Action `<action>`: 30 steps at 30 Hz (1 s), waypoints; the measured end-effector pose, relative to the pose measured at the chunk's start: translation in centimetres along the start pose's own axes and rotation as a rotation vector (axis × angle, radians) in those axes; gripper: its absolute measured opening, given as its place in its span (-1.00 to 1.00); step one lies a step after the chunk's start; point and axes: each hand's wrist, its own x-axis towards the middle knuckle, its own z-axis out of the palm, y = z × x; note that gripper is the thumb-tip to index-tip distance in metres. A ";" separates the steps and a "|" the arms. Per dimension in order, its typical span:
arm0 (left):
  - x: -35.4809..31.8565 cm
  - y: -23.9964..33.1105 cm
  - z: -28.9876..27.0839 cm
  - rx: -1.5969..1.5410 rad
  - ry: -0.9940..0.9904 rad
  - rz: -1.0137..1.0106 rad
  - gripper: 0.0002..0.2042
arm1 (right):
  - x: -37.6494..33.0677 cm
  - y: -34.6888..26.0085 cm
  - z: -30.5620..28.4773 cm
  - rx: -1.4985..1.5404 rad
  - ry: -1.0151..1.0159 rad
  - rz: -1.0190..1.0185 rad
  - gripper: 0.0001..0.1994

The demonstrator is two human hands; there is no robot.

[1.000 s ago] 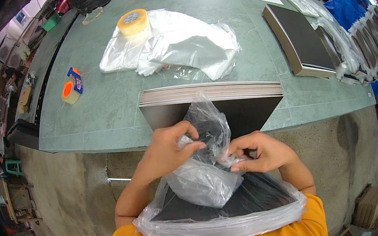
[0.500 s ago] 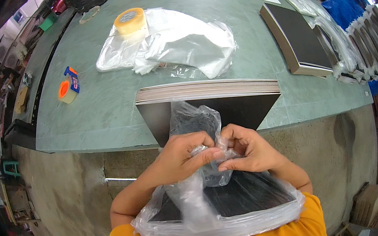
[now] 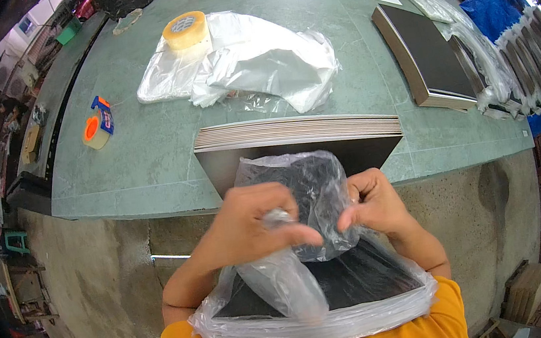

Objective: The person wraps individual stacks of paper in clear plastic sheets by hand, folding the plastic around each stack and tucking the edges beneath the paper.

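Right now I have both hands bunched into the loose neck of a clear plastic bag [image 3: 310, 194] pulled over the near end of a stack of dark flat panels [image 3: 297, 140]. That stack overhangs the near edge of the green counter [image 3: 150, 163], its far end resting on the top and its bagged end against my body. My left hand [image 3: 250, 228] is clenched around a twisted rope of the film, and my right hand [image 3: 375, 207] pinches a fold of it just beside, fingers curled shut on the plastic.

As I judge it, thin film is the weak point: pulling hard against the panel corners could tear it. With so much of the stack off the edge, a slip of my body could let it tip. The tape roll [image 3: 185, 30] on the heap of spare bags [image 3: 252, 64] and the dispenser [image 3: 97, 124] near the left edge sit well apart, so reaching for either means freeing one hand and the twist may loosen.
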 end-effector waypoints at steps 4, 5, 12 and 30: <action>0.5 -0.1 2.1 -0.103 0.025 0.010 -0.84 | 1.2 0.7 3.4 0.347 0.114 -0.017 -0.65; 0.3 -0.8 2.1 -0.122 0.009 -0.026 -0.85 | 1.3 0.9 3.1 0.412 0.121 -0.041 -0.66; -6.0 -4.6 -7.4 0.382 0.801 -0.420 -0.91 | -1.5 0.3 -1.3 0.316 0.107 0.031 -0.90; -1.5 -1.4 0.5 -0.568 0.166 -0.106 -0.89 | 1.2 -1.6 1.6 -0.304 -0.491 -0.369 -0.66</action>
